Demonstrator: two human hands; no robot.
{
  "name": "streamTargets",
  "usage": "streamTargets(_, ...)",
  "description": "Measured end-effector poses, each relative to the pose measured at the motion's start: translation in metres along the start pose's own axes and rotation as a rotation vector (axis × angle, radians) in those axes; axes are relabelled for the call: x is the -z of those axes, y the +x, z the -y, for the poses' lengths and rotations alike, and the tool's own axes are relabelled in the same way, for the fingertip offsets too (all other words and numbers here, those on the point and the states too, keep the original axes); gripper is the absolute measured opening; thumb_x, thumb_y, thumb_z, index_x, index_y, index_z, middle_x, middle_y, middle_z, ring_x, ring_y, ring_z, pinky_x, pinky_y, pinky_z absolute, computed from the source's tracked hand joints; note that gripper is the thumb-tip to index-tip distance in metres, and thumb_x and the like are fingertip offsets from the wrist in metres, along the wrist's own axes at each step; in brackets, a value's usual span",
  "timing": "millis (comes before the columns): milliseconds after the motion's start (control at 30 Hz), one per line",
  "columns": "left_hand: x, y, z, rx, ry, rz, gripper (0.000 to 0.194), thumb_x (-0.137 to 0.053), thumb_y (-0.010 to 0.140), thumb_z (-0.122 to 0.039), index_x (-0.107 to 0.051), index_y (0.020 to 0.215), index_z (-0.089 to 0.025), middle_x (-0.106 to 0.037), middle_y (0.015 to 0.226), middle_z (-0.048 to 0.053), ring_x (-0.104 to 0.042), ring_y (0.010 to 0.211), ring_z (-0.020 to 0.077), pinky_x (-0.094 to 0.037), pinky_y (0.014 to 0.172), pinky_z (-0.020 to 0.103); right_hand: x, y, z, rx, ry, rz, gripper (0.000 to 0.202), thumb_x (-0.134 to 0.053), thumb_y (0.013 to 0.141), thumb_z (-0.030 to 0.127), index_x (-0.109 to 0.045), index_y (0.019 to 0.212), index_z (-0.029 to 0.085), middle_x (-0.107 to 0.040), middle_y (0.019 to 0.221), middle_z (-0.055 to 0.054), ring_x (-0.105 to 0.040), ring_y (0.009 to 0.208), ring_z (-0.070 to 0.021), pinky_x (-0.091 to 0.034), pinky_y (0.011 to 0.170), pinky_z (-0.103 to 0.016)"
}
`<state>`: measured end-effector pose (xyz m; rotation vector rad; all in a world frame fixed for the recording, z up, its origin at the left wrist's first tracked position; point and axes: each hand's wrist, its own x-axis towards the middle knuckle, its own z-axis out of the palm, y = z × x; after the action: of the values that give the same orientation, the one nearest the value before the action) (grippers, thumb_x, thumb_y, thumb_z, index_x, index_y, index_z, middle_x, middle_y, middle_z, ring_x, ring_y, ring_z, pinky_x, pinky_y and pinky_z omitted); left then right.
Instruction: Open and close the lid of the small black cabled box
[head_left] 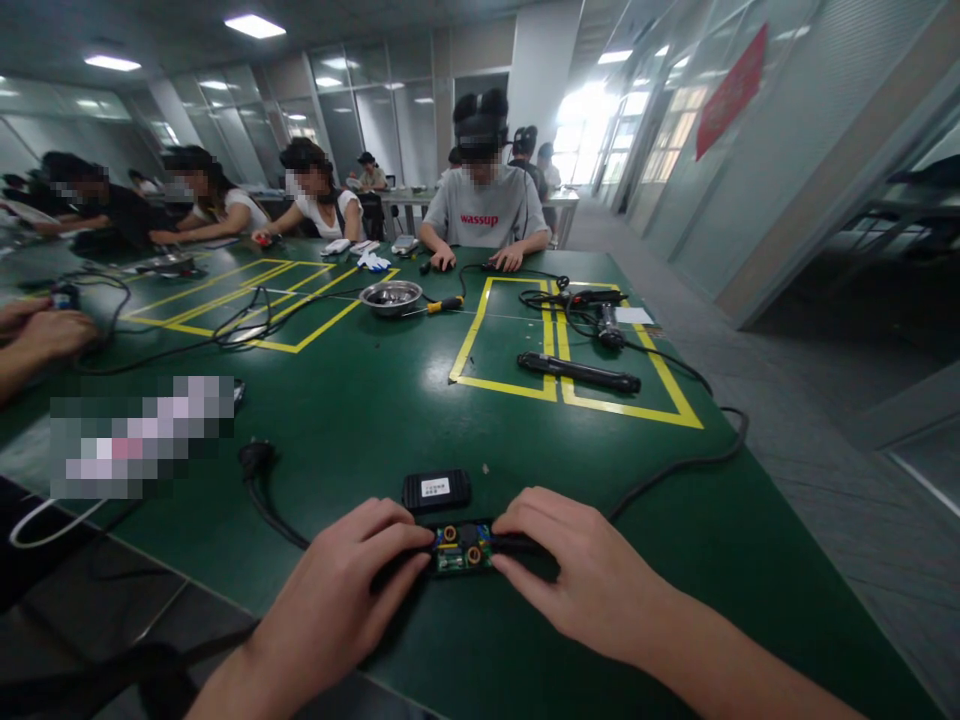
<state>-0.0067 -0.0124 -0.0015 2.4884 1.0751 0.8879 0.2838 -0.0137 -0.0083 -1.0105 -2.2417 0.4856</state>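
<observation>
Between my two hands lies a small circuit board (463,546) in an open black case, with copper coils and coloured wires showing. My left hand (367,570) pinches the case's left end between thumb and fingers. At the right end, where a black cable comes out, my right hand (562,555) grips the case in the same way. Just beyond it rests a black ribbed cover (436,489) with a white label. A black power plug (257,457) lies to the left, its cord running toward my left hand.
A metal bowl (390,297) and a yellow-handled screwdriver (445,305) are mid-table. Farther right lie a black tube-shaped part (579,373) and a power tool (609,325) with cables among yellow tape marks (495,385). A co-worker (484,205) sits opposite; another person's hands (52,335) are at left.
</observation>
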Motion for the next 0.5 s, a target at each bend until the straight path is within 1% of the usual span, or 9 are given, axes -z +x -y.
streamTargets(100,0.0006,-0.0006,0.0002,-0.003,-0.009,-0.056,0.021,-0.064,0.112,-0.02,-0.082,0.118,-0.029,-0.082,0.105,0.005,-0.08,0.091,0.0211,-0.066,0.081,0.027,0.0041,0.001,0.002,0.008,0.071,-0.033,0.014,-0.065,0.101,0.011,-0.069,0.109,0.021,-0.078,0.099,-0.007,-0.075,0.087,-0.0238,-0.059,0.075,-0.037)
streamTargets(200,0.0004,-0.0014,0.0005,0.001,0.0,-0.039,0.02,-0.064,0.113,-0.021,-0.082,0.116,-0.029,-0.082,0.106,0.005,-0.08,0.091,0.0213,-0.065,0.08,0.028,0.0078,0.0021,0.0032,-0.001,0.089,-0.016,0.015,-0.058,0.103,0.009,-0.066,0.103,0.022,-0.075,0.095,-0.007,-0.072,0.083,-0.0226,-0.057,0.072,-0.036)
streamTargets(300,0.0009,-0.0006,0.0011,-0.036,0.046,-0.023,0.022,-0.062,0.116,-0.021,-0.082,0.114,-0.028,-0.081,0.105,0.005,-0.079,0.09,0.0215,-0.063,0.078,0.029,0.0086,0.0031,0.0025,-0.023,0.046,0.027,0.016,-0.058,0.102,0.008,-0.063,0.098,0.022,-0.074,0.094,-0.007,-0.071,0.083,-0.0239,-0.056,0.073,-0.037)
streamTargets(400,0.0033,0.0024,0.0009,-0.076,0.102,-0.016,0.021,-0.062,0.116,-0.021,-0.081,0.113,-0.027,-0.08,0.105,0.005,-0.076,0.089,0.0222,-0.06,0.076,0.031,0.008,0.0037,0.0011,-0.013,0.018,0.045,0.016,-0.059,0.102,0.008,-0.063,0.097,0.022,-0.074,0.093,-0.007,-0.07,0.084,-0.0251,-0.055,0.075,-0.04)
streamTargets(500,0.0067,0.007,-0.0011,-0.065,0.1,0.029,0.019,-0.064,0.113,-0.018,-0.08,0.11,-0.028,-0.079,0.11,0.005,-0.076,0.095,0.0238,-0.06,0.079,0.033,0.0085,0.0039,0.0001,-0.027,0.015,0.061,0.016,-0.06,0.102,0.007,-0.064,0.098,0.022,-0.075,0.094,-0.007,-0.07,0.084,-0.0248,-0.055,0.075,-0.039)
